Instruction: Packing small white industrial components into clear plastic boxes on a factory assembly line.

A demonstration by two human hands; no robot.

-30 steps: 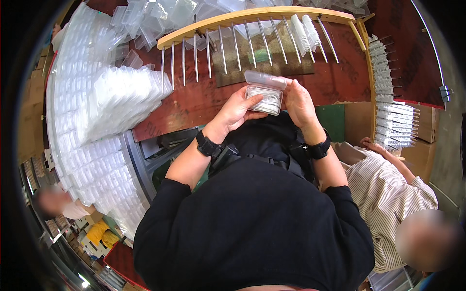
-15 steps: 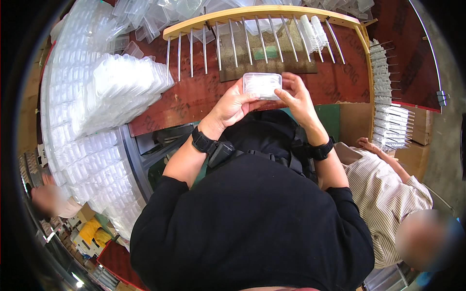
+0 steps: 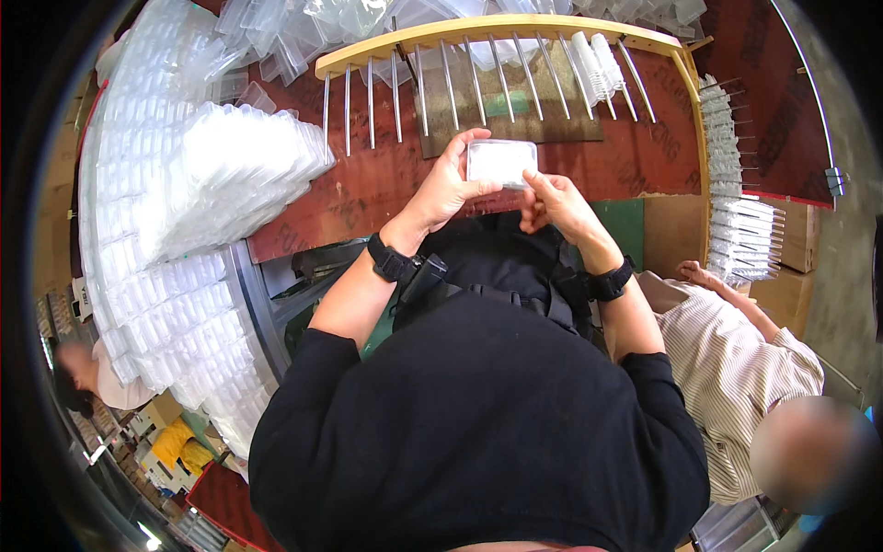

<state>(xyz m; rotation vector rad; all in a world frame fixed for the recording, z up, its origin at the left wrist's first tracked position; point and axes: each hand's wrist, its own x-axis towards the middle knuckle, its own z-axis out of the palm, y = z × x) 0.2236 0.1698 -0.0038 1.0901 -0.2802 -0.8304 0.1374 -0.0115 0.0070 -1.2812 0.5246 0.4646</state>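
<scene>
My left hand [image 3: 448, 189] and right hand [image 3: 555, 201] pinch a clear plastic box [image 3: 501, 162] at mid-frame, held above the counter [image 3: 368, 184], level with the rack [image 3: 497, 37] prongs

Reddish-brown table [image 3: 386, 184] with clear plastic boxes [image 3: 230, 175], wooden pin rack [image 3: 497, 32].

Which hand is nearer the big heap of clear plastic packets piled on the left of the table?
Left. The left hand grips the small clear plastic packet on the side toward the heap of clear plastic packets; the right hand holds its far side.
</scene>
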